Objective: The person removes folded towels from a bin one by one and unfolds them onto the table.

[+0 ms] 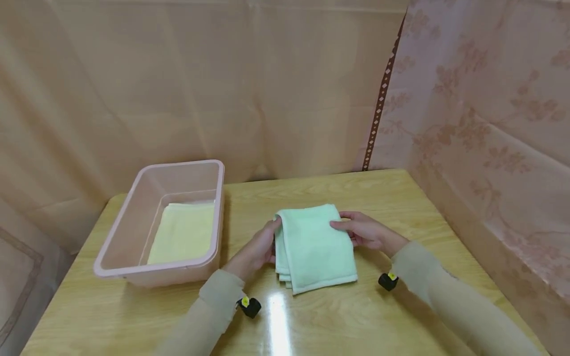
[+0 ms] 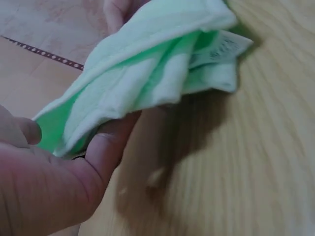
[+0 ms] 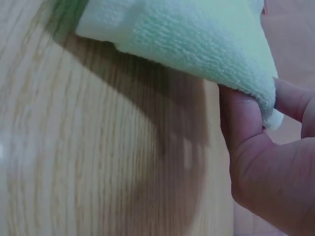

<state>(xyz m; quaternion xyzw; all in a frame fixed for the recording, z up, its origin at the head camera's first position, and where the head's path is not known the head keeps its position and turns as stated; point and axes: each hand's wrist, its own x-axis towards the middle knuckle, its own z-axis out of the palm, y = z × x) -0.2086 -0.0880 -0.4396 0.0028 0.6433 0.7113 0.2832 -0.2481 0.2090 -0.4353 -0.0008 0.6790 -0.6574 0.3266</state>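
A folded mint-green towel [image 1: 317, 249] is held between both hands above the wooden table. At its left edge my left hand [image 1: 256, 249] grips the layers, fingers underneath; in the left wrist view the thumb lies by the open fold and a white label [image 2: 221, 49] sticks out between the layers. My right hand [image 1: 367, 230] pinches the right edge, thumb on top and fingers below. From the right wrist, the terry towel [image 3: 197, 44] shows bent over the fingers of the right hand [image 3: 275, 162], and its shadow falls on the wood.
To the left stands a pink plastic basin [image 1: 156, 271], with a folded pale-yellow towel [image 1: 183, 235] on its bottom. The wooden table [image 1: 320, 326] ends at a beige curtain [image 1: 213, 89] behind and a pink floral cloth [image 1: 498, 138] on the right.
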